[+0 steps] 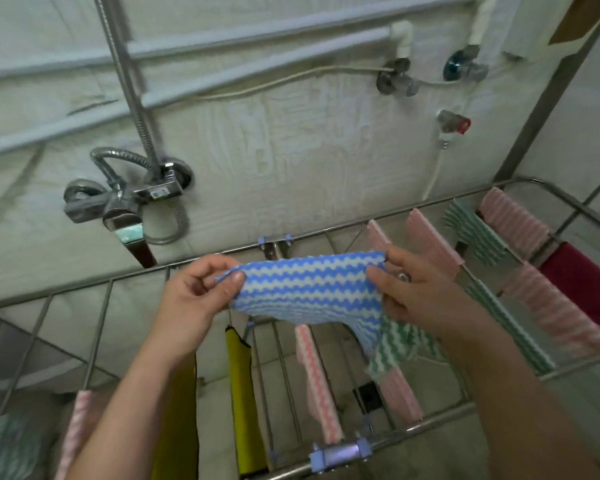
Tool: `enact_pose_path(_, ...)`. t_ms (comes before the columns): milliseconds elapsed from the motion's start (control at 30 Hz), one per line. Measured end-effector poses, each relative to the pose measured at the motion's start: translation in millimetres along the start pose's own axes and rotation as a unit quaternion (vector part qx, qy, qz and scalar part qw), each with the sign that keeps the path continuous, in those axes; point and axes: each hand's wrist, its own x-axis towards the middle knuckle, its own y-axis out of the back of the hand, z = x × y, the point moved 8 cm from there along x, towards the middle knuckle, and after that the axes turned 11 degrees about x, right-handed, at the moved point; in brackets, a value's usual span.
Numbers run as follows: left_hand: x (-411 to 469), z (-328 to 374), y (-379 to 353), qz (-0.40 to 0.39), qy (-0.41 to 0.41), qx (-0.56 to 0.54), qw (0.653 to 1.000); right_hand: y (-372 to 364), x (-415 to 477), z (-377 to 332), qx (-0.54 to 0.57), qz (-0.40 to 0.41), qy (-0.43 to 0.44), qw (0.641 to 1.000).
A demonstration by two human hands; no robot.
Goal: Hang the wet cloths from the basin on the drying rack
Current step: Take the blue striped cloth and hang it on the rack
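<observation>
Head view: my left hand [194,296] and right hand [416,292] pinch a blue-white zigzag cloth [309,289] spread; next, I'd drape it over the steel drying rack [96,330].

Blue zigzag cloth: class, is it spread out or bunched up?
Spread out. The left hand and right hand each pinch an upper corner, stretching the blue zigzag cloth flat above the drying rack rails.

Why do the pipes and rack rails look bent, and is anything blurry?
Head view: the wide-angle lens bows the wall pipes and the drying rack rail; light is soft, without hard shadows; the blue striped cloth held by the left hand and right hand is sharp, the corners softer.
</observation>
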Motion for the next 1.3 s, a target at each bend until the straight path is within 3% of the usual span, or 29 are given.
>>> enact_pose_path(167, 30.0, -32.5, 0.3, 0.046, 0.051, -0.001, 0.998, -4.2, 50.9, 24.0, 0.038, 0.009, -0.063, 0.997)
enact_pose_path(300, 63.4, -93.6, -7.9, 0.057, 0.139, 0.021, 0.988, -3.5, 106.3, 90.8, -0.049, 0.037, -0.153, 0.986)
enact_pose_path(500, 104.6, -167.6, -20.3, 0.104, 0.238, 0.018, 0.966, -0.5, 174.3, 147.3, -0.148, 0.091, -0.186, 0.967)
enact_pose_path(667, 129.3, -200.8, -22.5, 0.132, 0.259, 0.054, 0.955, 3.8, 208.1, 169.8, -0.192, 0.137, -0.194, 0.952)
enact_pose_path(867, 149.1, -217.4, -19.4, 0.162, 0.241, 0.2, 0.936, 1.9, 227.2, 181.7, -0.247, 0.151, -0.196, 0.937)
enact_pose_path(1100, 152.2, -232.2, -25.5, 0.117, 0.303, 0.244, 0.914, -4.8, 225.0, 190.1, -0.276, 0.171, -0.198, 0.925)
enact_pose_path(1167, 150.8, -227.0, -26.0, 0.097, 0.283, 0.304, 0.904, -10.9, 223.1, 183.6, -0.28, 0.154, -0.181, 0.93)
enact_pose_path(1300, 143.5, -190.8, -50.2, 0.02, 0.096, 0.366, 0.926, -37.3, 220.7, 184.4, -0.215, 0.065, -0.171, 0.959)
